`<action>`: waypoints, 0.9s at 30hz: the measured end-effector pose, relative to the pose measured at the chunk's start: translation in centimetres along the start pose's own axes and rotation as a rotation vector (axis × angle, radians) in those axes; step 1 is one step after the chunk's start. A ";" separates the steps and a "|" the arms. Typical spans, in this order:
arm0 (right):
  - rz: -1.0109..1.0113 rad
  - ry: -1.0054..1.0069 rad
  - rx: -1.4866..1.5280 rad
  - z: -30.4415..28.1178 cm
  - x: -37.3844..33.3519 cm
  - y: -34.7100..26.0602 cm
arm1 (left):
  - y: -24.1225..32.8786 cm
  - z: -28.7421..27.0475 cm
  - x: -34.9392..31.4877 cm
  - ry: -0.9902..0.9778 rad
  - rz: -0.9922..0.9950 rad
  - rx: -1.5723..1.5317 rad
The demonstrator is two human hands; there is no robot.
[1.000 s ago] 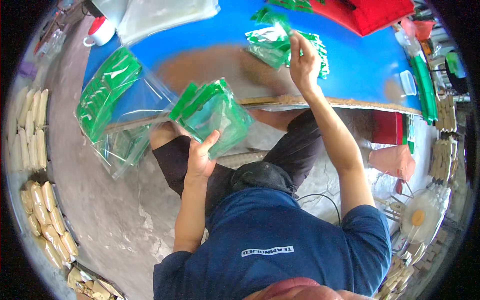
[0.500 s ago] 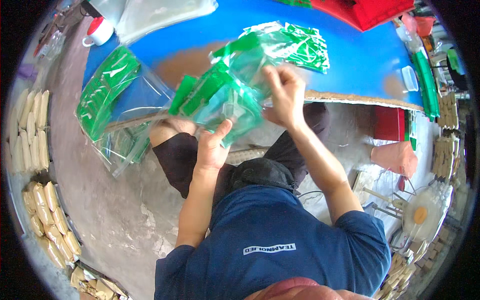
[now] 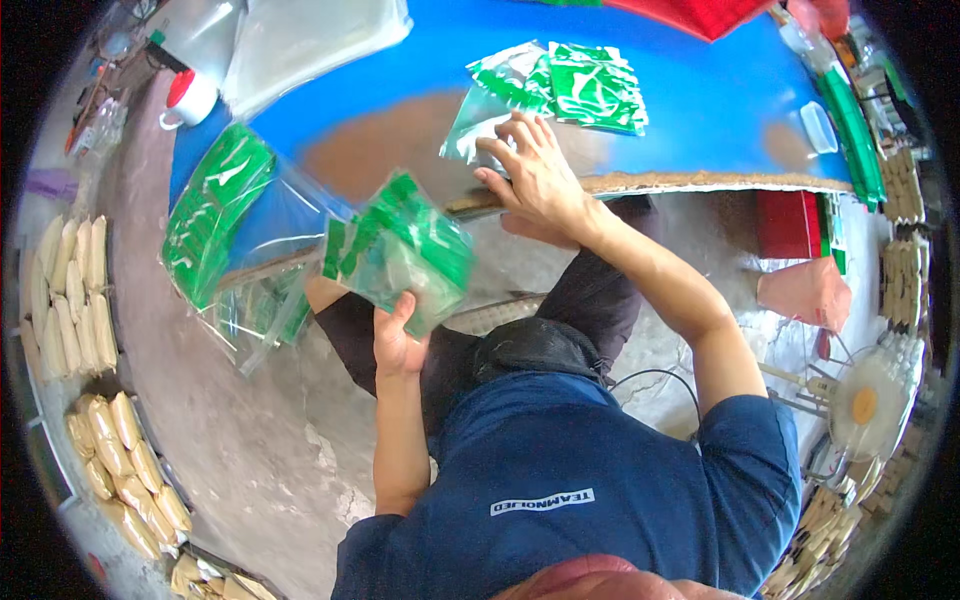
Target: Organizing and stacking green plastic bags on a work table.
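Note:
My left hand (image 3: 400, 345) is closed around the lower end of a bunch of clear and green plastic bags (image 3: 425, 240), held up over my lap; the thumb lies across them. At the near edge of the blue table my right hand (image 3: 540, 185) has its fingers apart. Its fingertips are at the lower part of a clear-and-green plastic bag (image 3: 468, 128) lying on the table. Beside that bag lies a neat pile of green printed bags (image 3: 597, 90). On the left, a larger clear bag with green packets in it (image 3: 215, 215) hangs over the table edge.
Clear plastic sheets (image 3: 315, 50) and a white mug with a red lid (image 3: 190, 100) are at the table's far left. A small clear tray (image 3: 818, 128) sits at the right. Below stand a pink bag (image 3: 805, 293) and a fan (image 3: 862, 405). Packed brown bags (image 3: 115, 440) line the left.
My right hand has come away from the bunch to the table, where a clear-and-green bag now lies beside the pile. My left hand has moved slightly down and left with the other bags.

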State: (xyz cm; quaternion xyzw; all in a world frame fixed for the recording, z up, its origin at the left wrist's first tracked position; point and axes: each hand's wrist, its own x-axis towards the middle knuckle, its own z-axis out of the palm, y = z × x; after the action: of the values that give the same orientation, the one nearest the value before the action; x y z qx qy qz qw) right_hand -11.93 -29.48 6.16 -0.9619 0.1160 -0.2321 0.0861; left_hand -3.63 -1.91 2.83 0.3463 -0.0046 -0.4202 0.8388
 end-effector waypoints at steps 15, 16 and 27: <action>-0.126 -0.015 0.421 1.7 6.6 2.1 | -0.1 2.0 1.8 -0.041 0.028 0.176; -0.086 0.146 0.180 1.5 7.4 4.0 | -0.1 2.2 1.6 -0.050 0.034 0.140; 0.114 -0.077 0.473 3.4 4.8 -3.6 | -2.3 -1.4 1.8 -0.110 -0.180 -0.424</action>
State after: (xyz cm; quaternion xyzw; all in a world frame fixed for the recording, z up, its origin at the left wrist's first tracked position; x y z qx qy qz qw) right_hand -5.49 -26.88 6.05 -0.9151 0.1090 -0.2108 0.3260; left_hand -3.61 -3.32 -0.11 0.1377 0.0691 -0.5033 0.8503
